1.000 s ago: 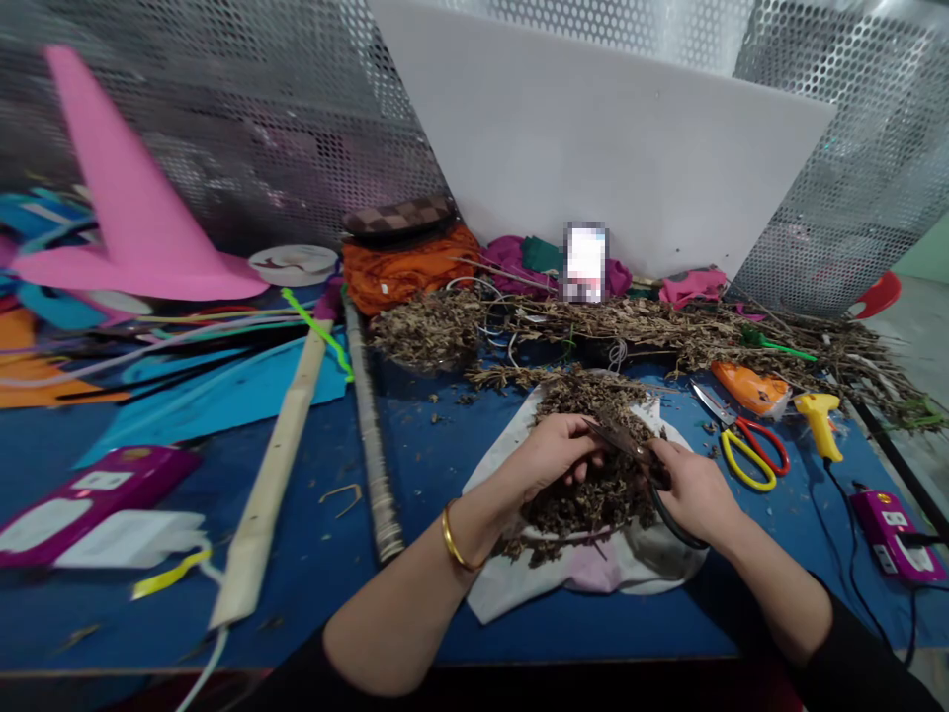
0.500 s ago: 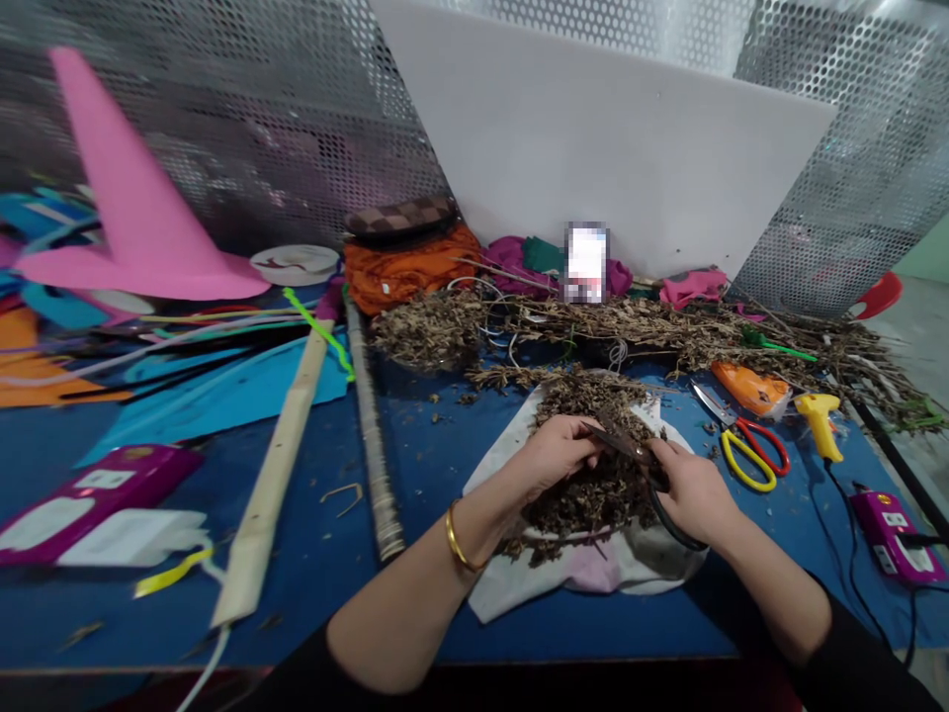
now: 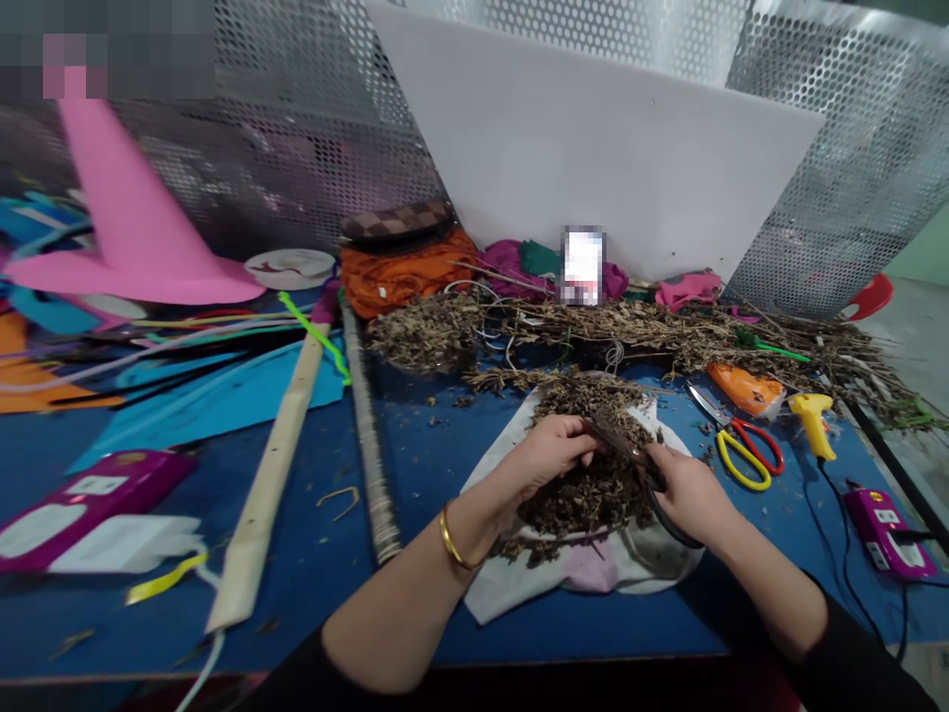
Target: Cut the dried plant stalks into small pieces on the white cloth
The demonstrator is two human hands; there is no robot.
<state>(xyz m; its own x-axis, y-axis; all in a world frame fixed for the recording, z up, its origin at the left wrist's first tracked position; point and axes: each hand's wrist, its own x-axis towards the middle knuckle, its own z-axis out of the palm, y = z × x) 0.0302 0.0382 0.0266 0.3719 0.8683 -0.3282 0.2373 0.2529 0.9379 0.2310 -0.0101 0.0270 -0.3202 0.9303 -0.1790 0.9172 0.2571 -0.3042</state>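
Note:
A heap of dry brown plant bits (image 3: 585, 504) lies on a white cloth (image 3: 496, 593) with a pinkish patch. Over the heap, my right hand (image 3: 686, 494) is closed on dark-handled scissors (image 3: 619, 443), whose blades point left toward my other hand. My left hand (image 3: 553, 455), below a gold bangle (image 3: 454, 539) on the wrist, has its fingers pinched together near the blade tips. What those fingers hold is too small to make out.
Red-and-yellow scissors (image 3: 745, 455), an orange packet (image 3: 745, 388) and a yellow glue gun (image 3: 814, 423) lie right. Dry stalks (image 3: 652, 331) stretch across the back. A wooden stick (image 3: 271, 475), a wrapped rod (image 3: 369, 435) and a pink hat (image 3: 140, 227) are left.
The whole view has shifted slightly. The scissor blades look closer together than before, and both hands stay over the heap.

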